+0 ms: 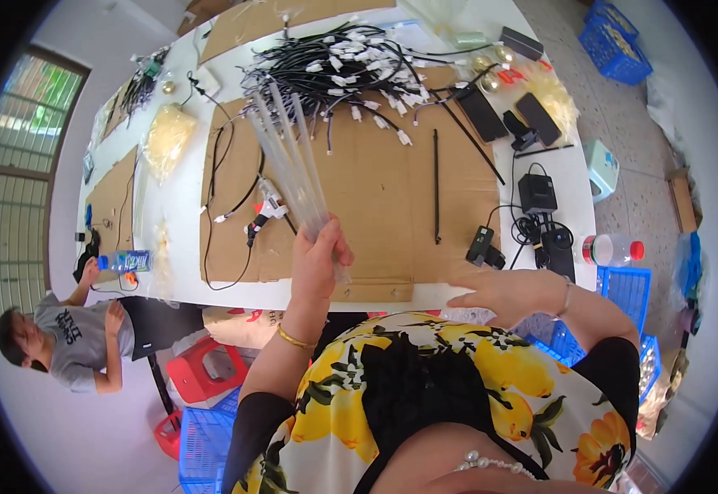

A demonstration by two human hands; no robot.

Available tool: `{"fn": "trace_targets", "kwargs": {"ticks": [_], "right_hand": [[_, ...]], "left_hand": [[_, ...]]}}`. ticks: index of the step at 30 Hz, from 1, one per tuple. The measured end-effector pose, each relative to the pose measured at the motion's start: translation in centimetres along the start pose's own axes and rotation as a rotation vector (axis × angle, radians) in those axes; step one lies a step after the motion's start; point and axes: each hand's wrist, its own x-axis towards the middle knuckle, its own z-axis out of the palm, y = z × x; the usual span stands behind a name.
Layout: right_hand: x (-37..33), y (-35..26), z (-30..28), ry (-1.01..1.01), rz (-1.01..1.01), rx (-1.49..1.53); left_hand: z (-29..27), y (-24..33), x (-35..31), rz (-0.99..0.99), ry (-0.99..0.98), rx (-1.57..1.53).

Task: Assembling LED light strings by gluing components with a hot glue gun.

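Observation:
My left hand (316, 262) is closed around a bundle of long clear glue sticks (297, 169), which fan out at the far end over the cardboard (375, 198). Just left of the bundle lies a white glue gun (270, 204) with its black cord. At the table's front edge, my right hand (507, 295) is open, palm down, its fingers stretched to the left and nothing visible in them. Beyond the sticks is a heap of black cables with white connectors (342, 74). A thin black rod (436, 185) lies on the cardboard's right part.
Right of the cardboard are two dark phones (482, 114), black power adapters (537, 193) with coiled cord, and a bottle with a red cap (612, 249). A bag of yellowish pieces (169, 140) lies left. Another person (79, 342) sits at the left, holding a water bottle (128, 261).

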Motion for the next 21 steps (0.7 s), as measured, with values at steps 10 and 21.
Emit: {"fn": "trace_targets", "kwargs": {"ticks": [10, 21], "right_hand": [[3.9, 1.2, -12.6, 0.326, 0.221, 0.669], [16.8, 4.4, -4.1, 0.885, 0.351, 1.293]], "left_hand": [[3.2, 0.4, -0.2, 0.104, -0.155, 0.115], [4.4, -1.6, 2.4, 0.0, -0.212, 0.511]]}}
